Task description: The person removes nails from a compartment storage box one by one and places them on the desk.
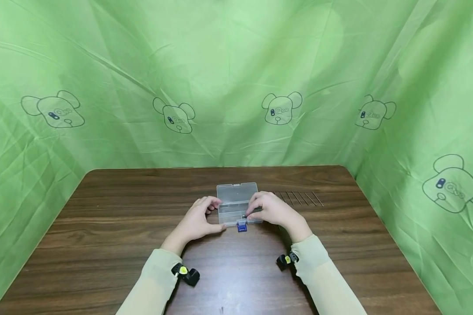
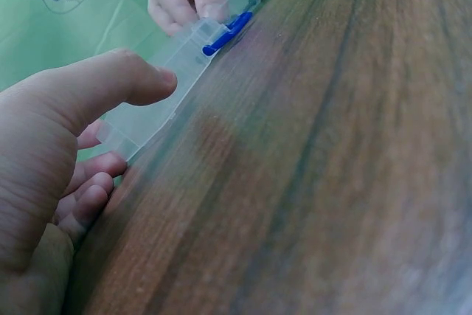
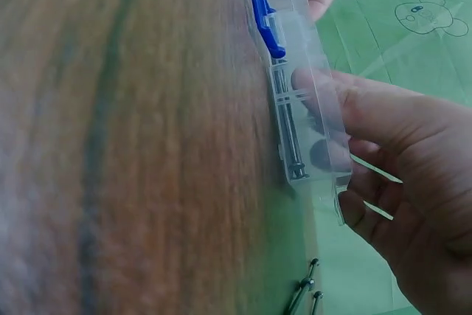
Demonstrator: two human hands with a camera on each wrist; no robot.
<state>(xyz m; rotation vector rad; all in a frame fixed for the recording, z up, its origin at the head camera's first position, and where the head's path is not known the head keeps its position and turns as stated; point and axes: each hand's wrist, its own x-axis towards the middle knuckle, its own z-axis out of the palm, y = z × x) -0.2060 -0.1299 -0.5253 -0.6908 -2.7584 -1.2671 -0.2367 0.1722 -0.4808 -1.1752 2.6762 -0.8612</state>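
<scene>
A clear plastic compartment box (image 1: 231, 209) lies with its lid (image 1: 237, 192) raised at the back and a blue latch (image 1: 242, 227) at the front. My left hand (image 1: 197, 219) grips the box's left end, thumb at the front corner and fingers along the side. Into the front right compartment reaches my right hand (image 1: 271, 209), its curled thumb and fingers at a long metal screw (image 3: 290, 125). That screw lies lengthwise behind the clear front wall in the right wrist view. From above, the hand covers most of it.
Several long screws (image 1: 301, 198) lie spaced in a row on the brown wooden table (image 1: 122, 245), right of the box. Behind the table hangs a green curtain (image 1: 228, 144) printed with bear heads. Each sleeve carries a small black wrist camera (image 1: 190, 275).
</scene>
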